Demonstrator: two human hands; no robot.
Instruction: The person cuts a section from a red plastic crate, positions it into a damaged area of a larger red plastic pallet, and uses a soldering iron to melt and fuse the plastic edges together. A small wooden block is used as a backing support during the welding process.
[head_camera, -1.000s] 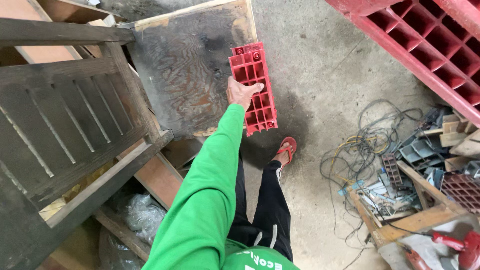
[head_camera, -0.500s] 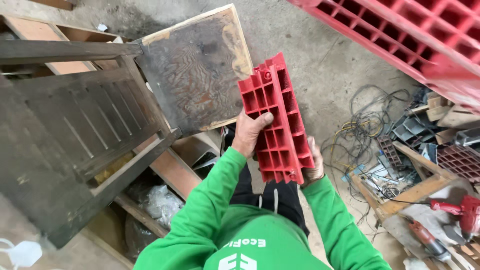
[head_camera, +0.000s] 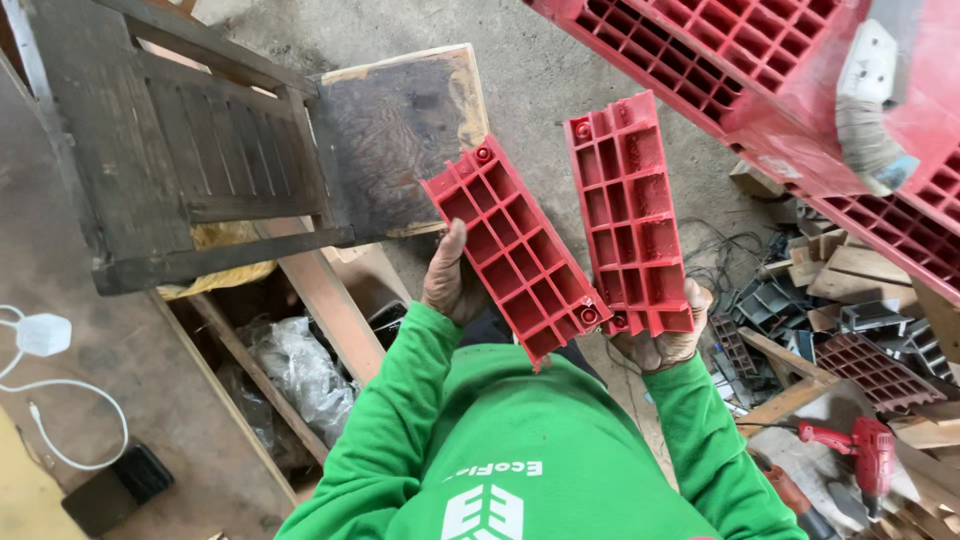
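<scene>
I count two red ribbed blocks in hand. My left hand (head_camera: 452, 285) has its fingers closed round the left block (head_camera: 512, 250), thumb up along its near edge; that block tilts toward 11 o'clock. My right hand (head_camera: 665, 335) grips the foot of the right block (head_camera: 630, 215), fingers wrapped under its bottom end, and that one stands nearly upright, leaning a little toward 12. The two blocks touch or nearly touch at their lower ends and spread apart above.

Open room is thin. At 10 o'clock a dark wooden frame (head_camera: 190, 160) and a stained board (head_camera: 400, 140) sit close behind the left block. At 2 o'clock a big red pallet (head_camera: 760, 60) overhangs, its edge near the right block's top. Bare concrete floor (head_camera: 560, 70) shows between them at 12.

At 4 o'clock lies a scrap pile (head_camera: 830, 300) of offcuts and wires, too jumbled to count, with one red drill (head_camera: 850, 445) at its near edge. At 8 o'clock I see one white charger (head_camera: 42, 335) with its cord. My green sleeves hide the wrists, and the pallet and frame are cut off by the picture's edges.
</scene>
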